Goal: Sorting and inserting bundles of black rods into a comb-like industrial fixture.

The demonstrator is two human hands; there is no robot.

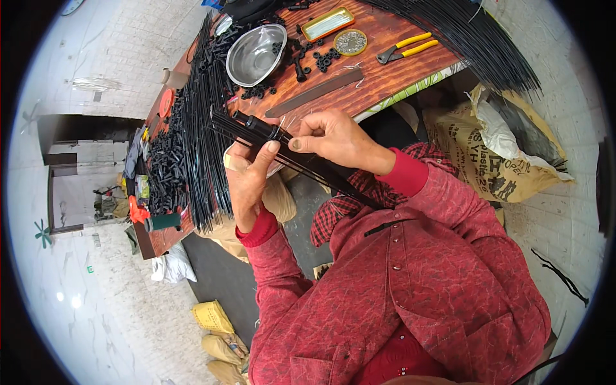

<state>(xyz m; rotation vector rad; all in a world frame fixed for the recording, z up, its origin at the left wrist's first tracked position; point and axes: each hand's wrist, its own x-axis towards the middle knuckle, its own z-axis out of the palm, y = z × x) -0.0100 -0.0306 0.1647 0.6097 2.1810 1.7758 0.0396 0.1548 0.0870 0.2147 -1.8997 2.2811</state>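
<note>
A bundle of thin black rods, which looks like a folded umbrella frame [260, 130], slants in front of me, its far end over the near edge of the table [378, 74]. A black tubular piece shows at that end, and the rods run down toward my lap. My left hand [246, 183] grips the bundle from the near side, thumb on top by a dark collar. Close to that collar, my right hand [340, 140] has thumb and forefinger pinched together against the bundle's side. What lies in the pinch is too small to make out.
On the table are a metal bowl [256, 54], small black rings [327, 61], a flat dark bar [314, 94], yellow-handled cutters [407, 49] and a yellow round dish [351, 42]. Long black rods [199, 141] lie left, beside piled black parts [168, 163]. A brown sack [475, 144] stands right.
</note>
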